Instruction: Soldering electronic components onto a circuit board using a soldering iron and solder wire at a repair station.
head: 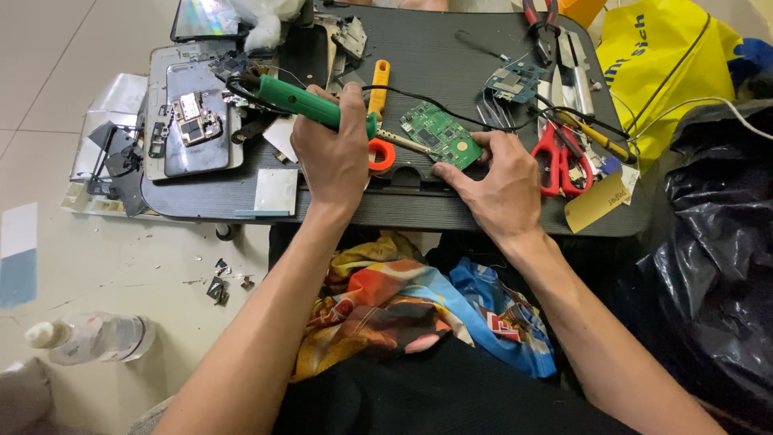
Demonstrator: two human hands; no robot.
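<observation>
Circuit board on lap table, touching right hand's fingertips. Soldering iron in left hand, tip just left of the board. Scissors right of right-hand fingers. Pliers behind them. Dismantled phone left of left-hand fingers.

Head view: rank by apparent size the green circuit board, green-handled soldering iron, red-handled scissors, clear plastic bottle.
1. Green-handled soldering iron, longest, in the left hand.
2. Clear plastic bottle, but it sits nearer the camera, so unsure.
3. Red-handled scissors.
4. Green circuit board, under the right hand.
</observation>
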